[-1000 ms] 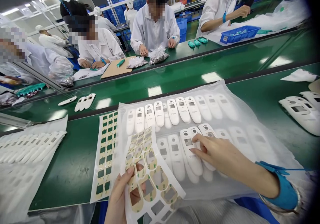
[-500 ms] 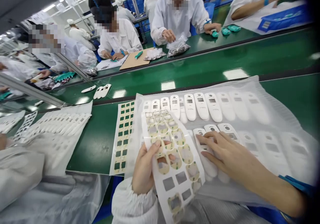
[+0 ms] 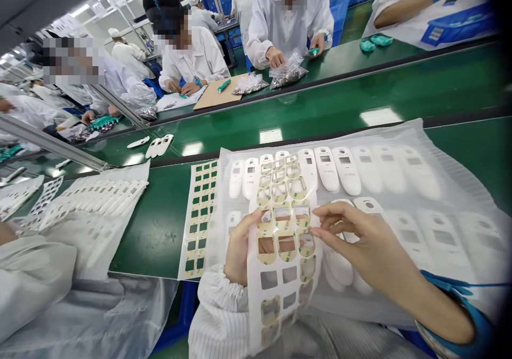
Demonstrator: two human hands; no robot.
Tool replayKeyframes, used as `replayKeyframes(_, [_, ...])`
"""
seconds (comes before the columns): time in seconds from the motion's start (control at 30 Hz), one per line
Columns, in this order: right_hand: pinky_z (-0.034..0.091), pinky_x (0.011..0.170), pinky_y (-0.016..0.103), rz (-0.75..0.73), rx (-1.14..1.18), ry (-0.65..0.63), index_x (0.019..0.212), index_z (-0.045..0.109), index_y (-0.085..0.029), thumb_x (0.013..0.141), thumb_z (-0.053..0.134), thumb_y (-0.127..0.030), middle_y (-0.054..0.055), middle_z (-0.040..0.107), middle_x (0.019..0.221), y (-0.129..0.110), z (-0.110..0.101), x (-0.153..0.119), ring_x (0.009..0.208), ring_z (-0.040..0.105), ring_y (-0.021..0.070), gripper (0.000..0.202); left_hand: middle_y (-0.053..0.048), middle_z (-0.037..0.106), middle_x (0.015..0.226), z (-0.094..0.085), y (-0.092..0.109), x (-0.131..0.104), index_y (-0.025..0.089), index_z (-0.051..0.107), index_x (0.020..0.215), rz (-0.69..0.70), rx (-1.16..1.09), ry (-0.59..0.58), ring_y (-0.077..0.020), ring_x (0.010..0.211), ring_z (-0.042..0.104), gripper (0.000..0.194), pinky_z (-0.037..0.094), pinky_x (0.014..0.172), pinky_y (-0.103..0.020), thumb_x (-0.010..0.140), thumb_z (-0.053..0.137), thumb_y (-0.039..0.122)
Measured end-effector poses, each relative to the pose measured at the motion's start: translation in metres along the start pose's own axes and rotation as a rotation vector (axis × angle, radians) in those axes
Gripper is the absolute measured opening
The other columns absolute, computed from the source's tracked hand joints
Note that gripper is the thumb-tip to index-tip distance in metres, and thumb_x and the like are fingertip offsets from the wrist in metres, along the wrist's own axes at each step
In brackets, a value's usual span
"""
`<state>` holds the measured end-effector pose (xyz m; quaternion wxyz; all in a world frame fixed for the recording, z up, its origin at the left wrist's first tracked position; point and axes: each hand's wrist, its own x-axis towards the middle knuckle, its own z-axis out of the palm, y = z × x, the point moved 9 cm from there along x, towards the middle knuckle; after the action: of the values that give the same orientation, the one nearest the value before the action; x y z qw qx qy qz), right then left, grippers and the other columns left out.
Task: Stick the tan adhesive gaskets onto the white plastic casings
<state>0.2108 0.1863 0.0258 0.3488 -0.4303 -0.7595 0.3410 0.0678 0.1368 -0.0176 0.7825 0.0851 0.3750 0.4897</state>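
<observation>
My left hand (image 3: 241, 248) holds a long, curved sticker sheet (image 3: 269, 279) from its left edge, with fingers behind it. The sheet has rows of pale yellow adhesive frames around rectangular windows. My right hand (image 3: 360, 244) is at the sheet's right edge, thumb and index finger slightly apart beside a frame; whether they touch it is unclear. Behind and beside the sheet, white plastic housings (image 3: 348, 173) with small windows lie in rows on a translucent foam sheet (image 3: 420, 135). Some housings show only faintly through the foam.
Another sticker sheet (image 3: 188, 249) lies left on the green table (image 3: 160, 209). Farther left are more housings on foam (image 3: 96, 201) and a neighbour's sleeve (image 3: 36, 273). A green belt (image 3: 320, 103) runs behind; people sit across it near bags of small parts (image 3: 288, 75) and a blue bin (image 3: 456, 25).
My right hand has moved from the housings to the sticker sheet's right edge. My left hand has raised the sheet and turned it more upright. A person across has drawn one hand back with a green part.
</observation>
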Motion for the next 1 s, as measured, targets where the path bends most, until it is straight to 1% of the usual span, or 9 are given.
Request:
replayKeyframes(0.1, [0.058, 0.054, 0.025, -0.009, -0.004, 0.055, 0.101, 0.061, -0.024, 0.09, 0.059, -0.042, 0.003, 0.069, 0.085, -0.005, -0.004, 0.002, 0.066, 0.066, 0.0152, 0.022, -0.016, 0.069, 0.113, 0.011, 0.004, -0.002, 0.013, 0.061, 0.119, 0.047, 0.072, -0.151, -0.0366, 0.109, 0.063, 0.053, 0.048, 0.095, -0.049, 0.073, 0.074, 0.037])
replayKeyframes(0.17, [0.057, 0.054, 0.024, -0.056, -0.016, 0.043, 0.101, 0.061, -0.024, 0.091, 0.058, -0.04, 0.002, 0.068, 0.088, -0.013, -0.003, 0.005, 0.066, 0.065, 0.0138, 0.019, -0.015, 0.07, 0.112, 0.009, 0.004, -0.002, 0.015, 0.058, 0.123, 0.069, 0.149, -0.133, -0.0336, 0.106, 0.066, 0.053, 0.049, 0.094, -0.046, 0.073, 0.075, 0.022])
replayKeyframes(0.27, [0.056, 0.055, 0.024, -0.131, -0.062, -0.002, 0.101, 0.063, -0.027, 0.091, 0.059, -0.039, 0.003, 0.062, 0.1, -0.022, 0.001, 0.005, 0.072, 0.063, 0.0136, 0.017, -0.014, 0.072, 0.106, -0.003, 0.007, 0.0, 0.015, 0.054, 0.126, 0.094, 0.195, -0.02, -0.0309, 0.101, 0.068, 0.054, 0.053, 0.089, -0.042, 0.074, 0.072, 0.013])
replayKeyframes(0.33, [0.057, 0.063, 0.028, -0.174, -0.121, 0.03, 0.104, 0.064, -0.029, 0.09, 0.06, -0.039, 0.005, 0.058, 0.109, -0.024, -0.002, 0.004, 0.087, 0.063, 0.0175, 0.017, -0.014, 0.072, 0.104, -0.008, 0.008, 0.002, 0.015, 0.053, 0.127, 0.097, 0.19, 0.012, -0.0311, 0.099, 0.069, 0.056, 0.053, 0.088, -0.042, 0.074, 0.072, 0.012])
replayKeyframes(0.43, [0.056, 0.076, 0.033, -0.23, -0.153, 0.104, 0.103, 0.065, -0.03, 0.09, 0.06, -0.036, 0.006, 0.056, 0.114, -0.026, -0.01, 0.0, 0.103, 0.059, 0.021, 0.015, -0.013, 0.074, 0.099, -0.007, 0.007, 0.004, 0.014, 0.056, 0.123, 0.092, 0.191, -0.031, -0.0315, 0.098, 0.069, 0.052, 0.053, 0.089, -0.043, 0.073, 0.071, 0.011])
replayKeyframes(0.53, [0.056, 0.073, 0.031, -0.228, -0.081, 0.083, 0.098, 0.066, -0.03, 0.09, 0.062, -0.033, 0.004, 0.062, 0.102, -0.023, -0.012, 0.0, 0.095, 0.062, 0.0192, 0.01, -0.012, 0.074, 0.094, -0.004, 0.007, 0.004, 0.012, 0.062, 0.115, 0.089, 0.218, -0.052, -0.0309, 0.095, 0.07, 0.044, 0.053, 0.088, -0.042, 0.072, 0.07, 0.012])
replayKeyframes(0.7, [0.054, 0.06, 0.028, -0.167, 0.003, 0.032, 0.088, 0.065, -0.027, 0.088, 0.064, -0.033, 0.001, 0.068, 0.085, -0.017, -0.007, 0.004, 0.078, 0.066, 0.0175, 0.006, -0.011, 0.075, 0.091, -0.002, 0.008, 0.003, 0.012, 0.064, 0.105, 0.108, 0.247, 0.005, -0.0309, 0.092, 0.07, 0.04, 0.053, 0.083, -0.039, 0.065, 0.071, 0.012])
replayKeyframes(0.87, [0.051, 0.073, 0.035, -0.343, -0.191, 0.169, 0.095, 0.064, -0.026, 0.09, 0.06, -0.021, 0.001, 0.072, 0.094, -0.034, -0.014, -0.004, 0.084, 0.066, 0.0192, 0.008, -0.009, 0.073, 0.096, -0.013, 0.01, 0.004, 0.015, 0.061, 0.101, 0.138, 0.176, 0.166, -0.0318, 0.096, 0.069, 0.04, 0.051, 0.086, -0.042, 0.062, 0.071, 0.011])
replayKeyframes(1.0, [0.048, 0.074, 0.037, -0.398, -0.268, 0.182, 0.095, 0.065, -0.025, 0.089, 0.061, -0.017, 0.002, 0.071, 0.099, -0.04, -0.014, -0.007, 0.086, 0.065, 0.02, 0.011, -0.01, 0.072, 0.096, -0.011, 0.009, 0.006, 0.013, 0.061, 0.105, 0.151, 0.183, 0.162, -0.0316, 0.095, 0.068, 0.043, 0.051, 0.088, -0.043, 0.063, 0.071, 0.013])
